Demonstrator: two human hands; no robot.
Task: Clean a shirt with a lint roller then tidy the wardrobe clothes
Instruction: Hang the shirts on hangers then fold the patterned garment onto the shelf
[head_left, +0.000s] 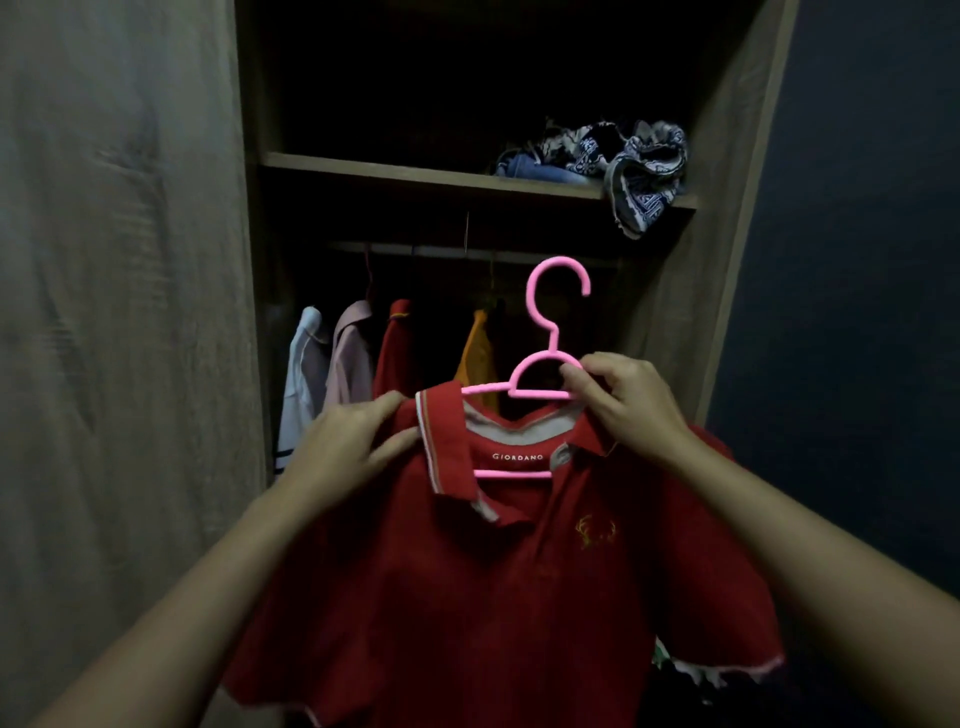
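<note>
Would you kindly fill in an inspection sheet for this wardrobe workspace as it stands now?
Surface: wooden shelf above a hanging rail.
Job's things: red polo shirt on pink hanger, held before the open wardrobe; lint roller not seen.
Clutter: crumpled patterned clothes on the shelf, one piece drooping over its edge.
Grippers: left hand holds the shirt's shoulder beside the collar; right hand pinches the hanger's arm.
Cables: nothing seen.
Surroundings: hanging shirts on the rail; wardrobe door at left; dark wall at right.
</note>
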